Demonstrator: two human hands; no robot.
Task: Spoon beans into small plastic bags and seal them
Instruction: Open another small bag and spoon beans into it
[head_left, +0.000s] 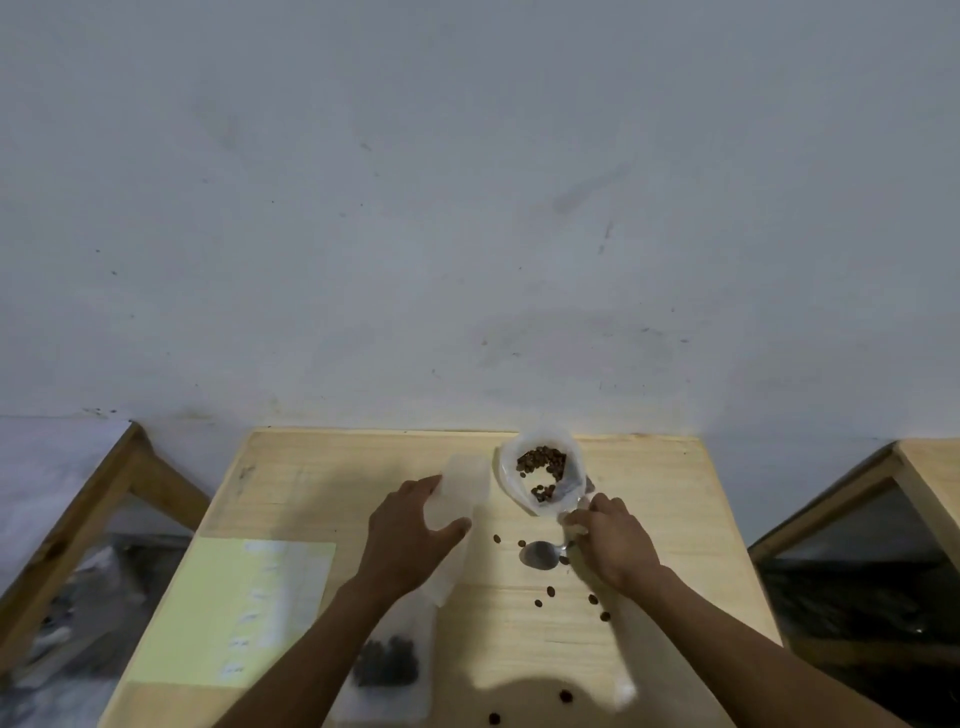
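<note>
An open plastic sack of brown beans (543, 475) stands at the back of the wooden table (675, 493). My left hand (410, 535) grips a small empty translucent bag (465, 493) just left of the sack. My right hand (610, 540) holds the handle of a metal spoon (540, 555), whose empty bowl rests on the table below the sack. A filled small bag of beans (387, 662) lies near the front edge under my left forearm. Several loose beans (550, 591) are scattered on the wood around the spoon.
A pale yellow sheet with small white labels (228, 608) lies on the table's left part. More loose beans (565, 696) sit by the front edge. Wooden-framed furniture stands to the left (104, 499) and right (914, 478); a grey wall rises behind.
</note>
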